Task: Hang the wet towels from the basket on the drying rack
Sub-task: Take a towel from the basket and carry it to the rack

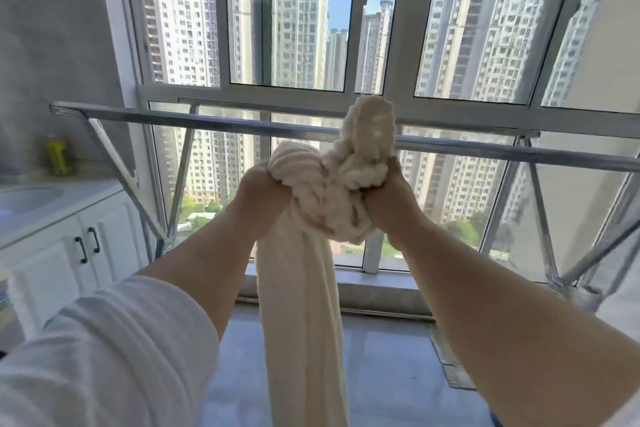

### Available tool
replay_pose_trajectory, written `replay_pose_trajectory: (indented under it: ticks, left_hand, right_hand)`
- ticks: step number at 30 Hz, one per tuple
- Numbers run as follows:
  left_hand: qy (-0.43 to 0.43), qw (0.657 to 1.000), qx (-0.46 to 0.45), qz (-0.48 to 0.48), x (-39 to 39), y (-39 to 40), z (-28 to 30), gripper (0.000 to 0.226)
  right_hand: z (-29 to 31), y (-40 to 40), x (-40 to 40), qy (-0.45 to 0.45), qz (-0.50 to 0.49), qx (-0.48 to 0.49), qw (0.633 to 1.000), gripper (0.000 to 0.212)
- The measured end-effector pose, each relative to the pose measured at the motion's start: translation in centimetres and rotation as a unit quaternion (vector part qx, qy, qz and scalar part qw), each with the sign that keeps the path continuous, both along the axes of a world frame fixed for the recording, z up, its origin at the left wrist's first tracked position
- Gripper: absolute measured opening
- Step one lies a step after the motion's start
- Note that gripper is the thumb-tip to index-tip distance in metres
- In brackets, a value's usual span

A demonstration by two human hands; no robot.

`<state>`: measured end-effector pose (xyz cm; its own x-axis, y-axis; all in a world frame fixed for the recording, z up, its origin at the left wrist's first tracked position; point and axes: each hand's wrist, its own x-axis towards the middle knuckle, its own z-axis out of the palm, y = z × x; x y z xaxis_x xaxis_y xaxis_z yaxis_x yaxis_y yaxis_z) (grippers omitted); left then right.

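Note:
A cream-white towel (301, 305) is bunched up between both hands and its long tail hangs straight down toward the floor. My left hand (258, 203) grips the bunch on its left side. On the right side my right hand (391, 199) clutches the crumpled top, which pokes up in front of the rack. The metal drying rack (194, 120) stretches its horizontal bars across the window just beyond the hands, with nothing hanging on them. The basket is out of view.
A white cabinet with black handles (86, 248) and a sink (27, 198) stand at the left, with a yellow bottle (59, 156) on the counter. Large windows (301, 17) face tall buildings. The rack's slanted legs (543, 218) reach the grey floor at right.

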<state>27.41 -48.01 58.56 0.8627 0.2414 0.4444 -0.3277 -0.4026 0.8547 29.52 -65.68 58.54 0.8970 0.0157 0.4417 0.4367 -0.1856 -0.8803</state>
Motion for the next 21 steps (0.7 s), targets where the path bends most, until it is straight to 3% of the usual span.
replay_pose_trajectory:
  ticks: [2,5,7,10,14,17,21]
  left_hand:
    - [0.039,0.999,-0.008,0.011,0.8,0.6,0.0,0.021]
    - [0.058,0.988,-0.116,-0.086,2.7,2.9,-0.7,0.017]
    - [0.066,0.98,-0.141,-0.12,3.8,4.9,-1.3,0.018]
    - [0.08,0.98,-0.11,-0.144,5.0,6.8,-1.6,0.02]
    - [0.108,0.969,-0.122,-0.185,7.3,10.3,-1.0,0.043]
    - [0.101,0.964,-0.112,-0.22,8.9,12.1,-0.8,0.058]
    - [0.064,0.966,-0.115,-0.224,11.2,14.3,-1.4,0.048]
  right_hand:
    - [-0.9,1.6,0.6,0.077,0.079,0.023,0.994,0.054]
    - [-2.1,4.0,2.5,0.191,0.18,0.043,0.964,0.071]
    - [-2.5,6.1,3.9,0.186,0.203,-0.015,0.961,0.076]
    - [-2.8,9.2,5.4,0.126,0.118,-0.093,0.981,0.08]
    - [-3.1,13.3,8.7,0.115,0.03,-0.032,0.992,0.06]
    - [-3.0,15.1,10.8,0.13,0.052,0.111,0.984,0.028]
    - [-2.9,17.8,12.4,0.155,0.107,0.234,0.954,0.019]
